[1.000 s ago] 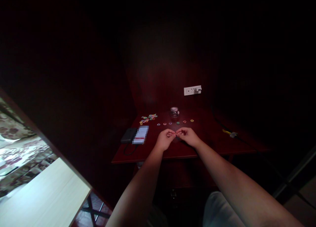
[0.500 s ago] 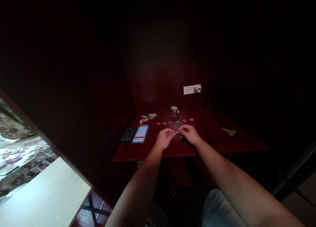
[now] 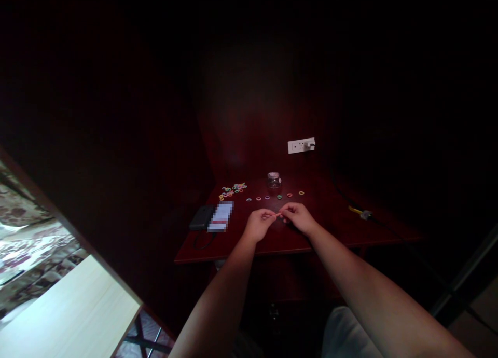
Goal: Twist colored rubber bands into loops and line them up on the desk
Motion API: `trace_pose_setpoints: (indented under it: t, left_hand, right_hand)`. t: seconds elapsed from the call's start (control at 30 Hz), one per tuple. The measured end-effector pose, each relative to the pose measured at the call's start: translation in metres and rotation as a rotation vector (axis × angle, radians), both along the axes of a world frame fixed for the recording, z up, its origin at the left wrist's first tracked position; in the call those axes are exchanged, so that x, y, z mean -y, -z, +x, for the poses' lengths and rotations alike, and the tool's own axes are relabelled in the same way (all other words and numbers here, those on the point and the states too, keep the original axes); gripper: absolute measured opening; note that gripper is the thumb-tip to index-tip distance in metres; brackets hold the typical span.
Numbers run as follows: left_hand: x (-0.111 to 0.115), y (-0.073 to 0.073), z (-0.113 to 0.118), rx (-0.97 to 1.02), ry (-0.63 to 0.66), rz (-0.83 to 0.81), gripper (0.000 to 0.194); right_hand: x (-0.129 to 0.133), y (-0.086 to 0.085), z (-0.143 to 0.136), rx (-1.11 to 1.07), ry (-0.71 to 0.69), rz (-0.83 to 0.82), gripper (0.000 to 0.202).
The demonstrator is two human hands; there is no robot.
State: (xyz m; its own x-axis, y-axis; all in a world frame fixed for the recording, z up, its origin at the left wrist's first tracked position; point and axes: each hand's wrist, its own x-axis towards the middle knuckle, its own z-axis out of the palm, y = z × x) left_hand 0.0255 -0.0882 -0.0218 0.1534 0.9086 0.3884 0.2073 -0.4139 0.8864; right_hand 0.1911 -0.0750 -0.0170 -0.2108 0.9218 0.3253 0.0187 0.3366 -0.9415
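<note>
Pinched between both sets of our fingertips, a small pink rubber band (image 3: 277,214) hangs just above the dark red table (image 3: 334,228): our left hand (image 3: 260,224) closes thumb and forefinger on one end, our right hand (image 3: 298,218) on the other, which looks like a way to keep the loop taut and clear of the wood. Just left of our hands lie a dark flat case (image 3: 201,217) and a blurred-out card (image 3: 221,216), set aside near the table edge. Beyond our knuckles, a row of coloured bands (image 3: 274,196) runs one by one across the tabletop, each apart from its neighbour, seemingly laid out in order, while a loose heap of bands (image 3: 232,189) sits at the far left. A small glass jar (image 3: 274,179) stands behind the row, and a white wall socket (image 3: 301,145) shows above it. Against the frame from a second ago, our hands hold the same meeting point and the same pinch; only the view has tipped slightly.
</note>
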Motion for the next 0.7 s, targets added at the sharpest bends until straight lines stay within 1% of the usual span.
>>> trace_pose_setpoints:
  t: [0.07, 0.13, 0.33, 0.57, 0.7]
  left_hand:
    - [-0.0002, 0.0003, -0.0006, 0.000, -0.013, -0.004, 0.021]
    - [0.0000, 0.0001, -0.0008, 0.006, -0.014, -0.008, 0.021]
    - [-0.0002, -0.0007, -0.0003, 0.037, 0.025, -0.007, 0.022]
    - [-0.0022, 0.0023, -0.0006, 0.005, 0.001, 0.023, 0.021]
    - [-0.0021, 0.0023, -0.0006, 0.007, 0.004, 0.023, 0.021]
  right_hand:
    - [-0.0005, -0.0004, -0.0002, -0.051, 0.038, -0.021, 0.022]
    - [-0.0012, 0.0000, -0.0006, -0.038, 0.048, -0.016, 0.023]
    - [-0.0012, 0.0025, -0.0021, 0.134, -0.014, 0.061, 0.028]
    - [0.0024, -0.0013, -0.0025, 0.152, -0.004, 0.060, 0.023]
    - [-0.0008, 0.0017, -0.0022, 0.150, -0.018, 0.059, 0.026]
